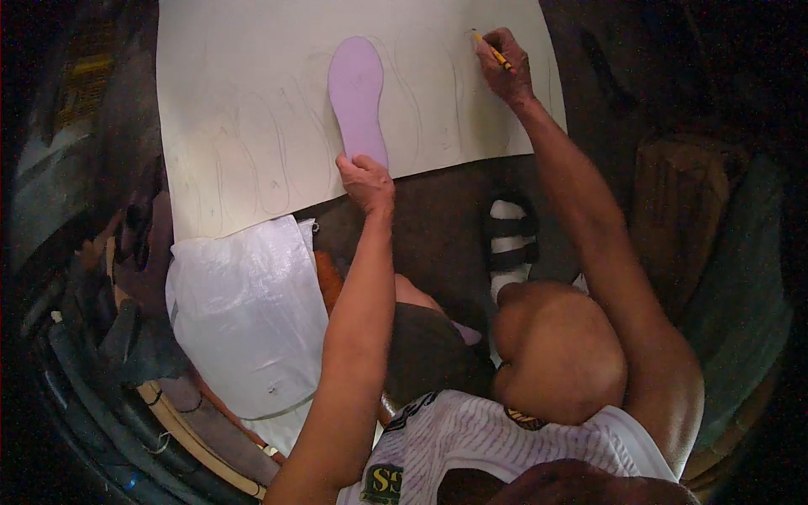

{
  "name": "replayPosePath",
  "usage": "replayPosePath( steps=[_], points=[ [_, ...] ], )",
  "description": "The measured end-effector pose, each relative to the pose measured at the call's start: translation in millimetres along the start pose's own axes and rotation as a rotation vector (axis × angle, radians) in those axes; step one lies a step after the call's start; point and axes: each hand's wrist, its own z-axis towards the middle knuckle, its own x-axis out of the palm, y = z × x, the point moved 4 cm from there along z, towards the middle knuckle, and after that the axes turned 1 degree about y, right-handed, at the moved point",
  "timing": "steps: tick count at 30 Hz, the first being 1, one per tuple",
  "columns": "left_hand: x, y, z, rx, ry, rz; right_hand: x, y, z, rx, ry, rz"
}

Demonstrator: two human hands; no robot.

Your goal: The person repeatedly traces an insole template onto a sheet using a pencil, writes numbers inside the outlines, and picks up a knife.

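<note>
A lilac insole-shaped template [356, 93] lies on a large pale sheet [252, 50], its narrow end toward me. My left hand [367, 181] grips that near end at the sheet's lower edge, thumb on top. Farther right, my right hand [507, 67] is closed around a yellow pencil [494, 52], whose tip points up and left at the sheet. Faint pencil outlines of soles [261, 151] run side by side across the sheet, on both sides of the template. Small marks stand inside some outlines, too faint to read.
A shiny white plastic sack [248, 311] lies below the sheet's left corner. My bent knee [560, 353] and sandalled foot [511, 240] are close under the right side. Dark hoses or tubes [84, 396] curve along the lower left. A brown box-like object [680, 210] stands at right.
</note>
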Motion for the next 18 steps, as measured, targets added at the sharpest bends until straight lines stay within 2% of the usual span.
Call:
replayPosePath(
  steps=[4,7,10,12,13,15,16,17,18],
  points=[
    [0.4,0.2,1.5,-0.041,0.034,-0.009,6.8,-10.3,3.0,-0.048,-0.025,0.048],
    [0.9,1.3,0.8,-0.039,0.047,-0.012,8.9,-13.9,3.5,0.032,0.049,0.08],
    [1.2,-1.2,1.2,-0.051,0.029,-0.007,3.3,-14.9,7.2,-0.005,0.088,-0.059],
    [1.0,0.3,1.2,-0.048,0.036,0.002,-5.1,-16.1,6.1,0.13,-0.086,-0.019],
    [1.6,2.7,1.0,-0.04,0.042,0.01,-7.9,-15.6,3.1,0.132,-0.086,-0.017],
    [2.2,4.1,1.7,-0.024,0.035,-0.003,-23.8,-15.7,-5.3,0.167,-0.188,0.43],
    [3.0,5.0,2.3,-0.01,0.029,-0.016,-31.6,-20.6,-12.8,0.144,-0.209,0.553],
    [3.3,4.9,2.3,-0.01,0.031,-0.018,-42.1,-30.7,-21.5,0.144,-0.21,0.55],
    [2.7,2.9,2.0,-0.005,0.023,-0.005,-55.6,-38.3,-29.9,0.131,-0.181,0.422]
  ],
)
